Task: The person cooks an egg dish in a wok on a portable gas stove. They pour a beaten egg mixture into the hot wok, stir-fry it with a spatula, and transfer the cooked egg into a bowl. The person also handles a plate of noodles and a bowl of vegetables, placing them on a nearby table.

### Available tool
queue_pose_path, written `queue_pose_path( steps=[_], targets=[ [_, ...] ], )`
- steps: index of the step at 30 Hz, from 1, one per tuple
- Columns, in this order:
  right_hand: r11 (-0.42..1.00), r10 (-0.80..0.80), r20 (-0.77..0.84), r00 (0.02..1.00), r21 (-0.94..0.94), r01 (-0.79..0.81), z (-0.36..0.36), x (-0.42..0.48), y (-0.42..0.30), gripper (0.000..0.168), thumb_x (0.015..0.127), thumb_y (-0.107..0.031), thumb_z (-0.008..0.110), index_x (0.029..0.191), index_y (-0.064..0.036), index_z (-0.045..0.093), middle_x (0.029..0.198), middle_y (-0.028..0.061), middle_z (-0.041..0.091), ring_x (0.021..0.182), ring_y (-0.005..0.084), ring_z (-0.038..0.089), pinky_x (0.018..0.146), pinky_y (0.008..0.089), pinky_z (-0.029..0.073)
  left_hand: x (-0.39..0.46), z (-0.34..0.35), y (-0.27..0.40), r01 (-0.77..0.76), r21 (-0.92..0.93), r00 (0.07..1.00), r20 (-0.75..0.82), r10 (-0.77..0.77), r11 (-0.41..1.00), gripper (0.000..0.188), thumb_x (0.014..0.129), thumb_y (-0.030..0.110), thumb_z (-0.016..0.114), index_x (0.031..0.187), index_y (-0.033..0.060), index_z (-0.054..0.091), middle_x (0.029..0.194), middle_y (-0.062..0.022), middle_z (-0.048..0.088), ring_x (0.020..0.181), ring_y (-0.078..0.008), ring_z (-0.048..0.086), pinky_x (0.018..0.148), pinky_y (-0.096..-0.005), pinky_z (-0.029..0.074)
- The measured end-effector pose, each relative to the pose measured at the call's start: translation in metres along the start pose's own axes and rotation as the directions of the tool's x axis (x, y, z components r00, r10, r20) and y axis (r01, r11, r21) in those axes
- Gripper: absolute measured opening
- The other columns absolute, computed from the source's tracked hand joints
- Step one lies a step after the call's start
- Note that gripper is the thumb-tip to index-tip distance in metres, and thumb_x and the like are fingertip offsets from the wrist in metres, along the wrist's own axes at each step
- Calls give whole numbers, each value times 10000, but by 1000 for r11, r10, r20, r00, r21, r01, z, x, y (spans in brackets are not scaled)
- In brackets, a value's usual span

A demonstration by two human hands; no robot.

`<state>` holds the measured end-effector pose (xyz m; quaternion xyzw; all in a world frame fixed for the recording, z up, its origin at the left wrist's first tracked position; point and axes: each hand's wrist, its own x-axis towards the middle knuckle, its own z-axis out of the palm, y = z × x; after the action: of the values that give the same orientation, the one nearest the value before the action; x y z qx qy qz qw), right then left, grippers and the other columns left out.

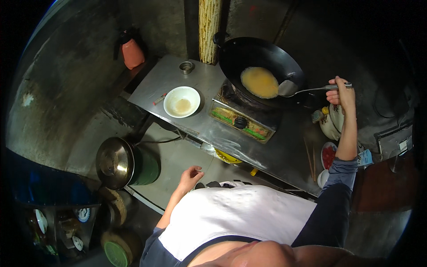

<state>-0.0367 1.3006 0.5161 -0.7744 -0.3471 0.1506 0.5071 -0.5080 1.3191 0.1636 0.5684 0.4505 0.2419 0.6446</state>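
My right hand (343, 95) is closed around the metal handle of a wok spatula (287, 88). Its flat blade rests inside a black wok (283, 60), at the edge of a yellow pool of what looks like beaten egg (259, 82). The wok sits tilted on a gas stove (243, 121) with a black knob. In front of my body, beside the counter's front edge, my left hand (190, 177) hangs empty with its fingers loosely bent. A white bowl (181, 101) with a little liquid residue stands left of the stove.
The steel counter (146, 88) also holds a small metal cup (186, 67), a lighter (159, 99), chopsticks (313, 160) and a dish of red food (328, 155). A pinkish-orange jug (132, 53) stands at back left. On the floor is a green bin-like container (145, 167) beneath a metal lid (115, 163).
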Motion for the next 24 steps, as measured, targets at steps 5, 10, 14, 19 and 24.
queue_pose_path(
  steps=[5, 10, 14, 19, 24],
  targets=[
    [938, 128, -11, 992, 327, -117, 24, 10, 60, 314, 816, -293, 459, 941, -22, 556, 650, 147, 598, 493, 180, 582, 445, 245, 488, -2, -4, -7, 1, 21, 1000, 11, -1, 1000, 285, 778, 132, 631, 1005, -13, 539, 814, -69, 611, 752, -116, 576, 687, -242, 470],
    [936, 16, -58, 998, 352, 5, 48, -16, 71, 299, 842, -252, 422, 926, 3, 554, 654, 156, 597, 496, 189, 591, 433, 234, 483, -12, -9, -18, 27, 56, 1000, -1, -27, 998, 295, 776, 140, 634, 1010, -12, 540, 817, -74, 611, 756, -123, 577, 695, -250, 472],
    [947, -189, -24, 982, 259, 188, 47, -33, 31, 289, 877, -216, 403, 885, 16, 575, 650, 141, 596, 494, 166, 586, 443, 218, 477, -15, -12, -17, 41, 57, 999, -21, -40, 998, 301, 776, 143, 634, 1017, -11, 539, 817, -76, 611, 759, -125, 578, 696, -253, 472],
    [934, -316, -17, 949, 168, 314, 41, -42, -4, 300, 872, -249, 437, 868, 15, 581, 610, 121, 587, 464, 153, 576, 421, 213, 467, -7, -10, -23, 23, 63, 1000, -18, -22, 998, 301, 777, 142, 631, 1019, -12, 538, 821, -81, 613, 760, -124, 578, 692, -253, 471],
    [989, -147, 2, 989, -33, 147, 21, -28, -19, 457, 842, -450, 469, 880, -7, 571, 549, 98, 565, 398, 135, 538, 364, 208, 429, -2, -7, -33, 15, 41, 1000, -22, -14, 999, 301, 774, 143, 633, 1016, -11, 539, 810, -79, 613, 755, -122, 577, 688, -254, 471]
  ],
)
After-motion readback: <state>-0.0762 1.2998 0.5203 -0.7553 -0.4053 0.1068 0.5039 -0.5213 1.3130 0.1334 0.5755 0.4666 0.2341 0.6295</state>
